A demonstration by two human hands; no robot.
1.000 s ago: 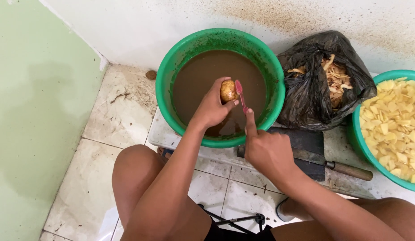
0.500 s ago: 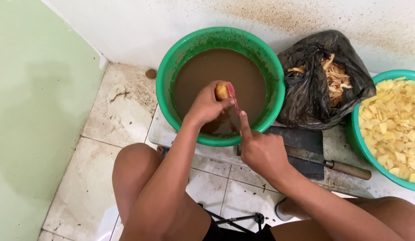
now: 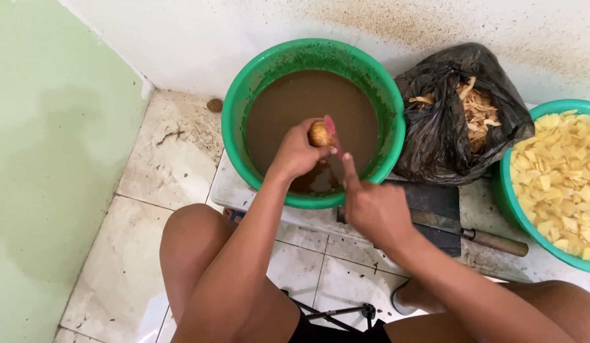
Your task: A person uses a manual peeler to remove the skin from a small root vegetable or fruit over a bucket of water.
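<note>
Tiled floor bears green basin, black bag, cleaver

basin of water sits centre against the wall; bag of peelings just right of it, touching; second basin of cut pieces far right. knife lies on board in front of bag. left hand holds tuber over the water, right hand at near rim
</note>
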